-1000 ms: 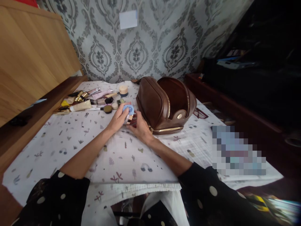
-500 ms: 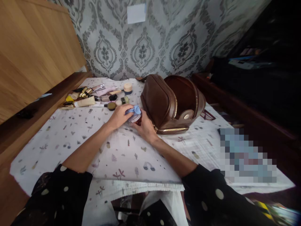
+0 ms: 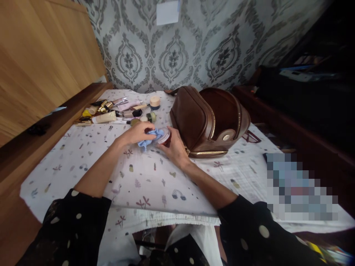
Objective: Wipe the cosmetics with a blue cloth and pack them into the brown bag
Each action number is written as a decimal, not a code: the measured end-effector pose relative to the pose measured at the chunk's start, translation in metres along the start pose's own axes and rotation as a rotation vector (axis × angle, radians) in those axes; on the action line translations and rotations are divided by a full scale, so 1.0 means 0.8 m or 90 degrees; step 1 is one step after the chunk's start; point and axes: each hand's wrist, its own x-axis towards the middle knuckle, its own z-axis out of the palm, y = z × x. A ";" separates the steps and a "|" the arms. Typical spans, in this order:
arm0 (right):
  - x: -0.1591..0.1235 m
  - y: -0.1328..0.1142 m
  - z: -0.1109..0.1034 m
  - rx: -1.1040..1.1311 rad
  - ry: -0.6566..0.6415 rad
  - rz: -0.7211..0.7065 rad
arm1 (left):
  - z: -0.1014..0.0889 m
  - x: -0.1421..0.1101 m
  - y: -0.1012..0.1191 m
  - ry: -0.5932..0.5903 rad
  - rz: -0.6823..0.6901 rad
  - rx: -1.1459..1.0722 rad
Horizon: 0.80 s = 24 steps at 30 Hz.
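Observation:
My left hand (image 3: 138, 133) is closed on a crumpled light-blue cloth (image 3: 144, 143) and presses it against the near side of a small round jar (image 3: 164, 137). The jar has a clear rim and a reddish side; its label cannot be read. My right hand (image 3: 177, 148) grips the jar from the right, thumb below and fingers behind. Just right of that hand stands a brown leather toiletry bag (image 3: 191, 118), its top unzipped and gaping.
Tubes, gold-capped items and small jars lie in a group, with a cream tube (image 3: 104, 118) and a cream-lidded jar (image 3: 154, 102) among them. Glasses (image 3: 252, 136) lie right of the bag. A blurred-out flat object (image 3: 299, 188) is at the right, a wooden cabinet (image 3: 50, 48) at the left.
The cloth has spread from the jar's top to its left side and hangs lower, showing more of the jar. My left hand has shifted left relative to the jar. The view has turned slightly.

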 end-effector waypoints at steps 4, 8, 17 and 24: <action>0.000 0.002 0.002 -0.016 0.001 0.008 | 0.003 0.002 0.004 -0.039 -0.005 -0.105; 0.001 0.000 0.002 -0.024 0.001 0.027 | 0.014 0.004 0.009 0.021 0.022 -0.112; -0.002 -0.008 -0.002 0.049 0.043 -0.011 | 0.038 0.010 -0.020 0.238 -0.042 -0.050; -0.002 -0.019 -0.010 0.226 0.053 -0.058 | 0.053 0.016 -0.007 0.174 -0.183 -0.520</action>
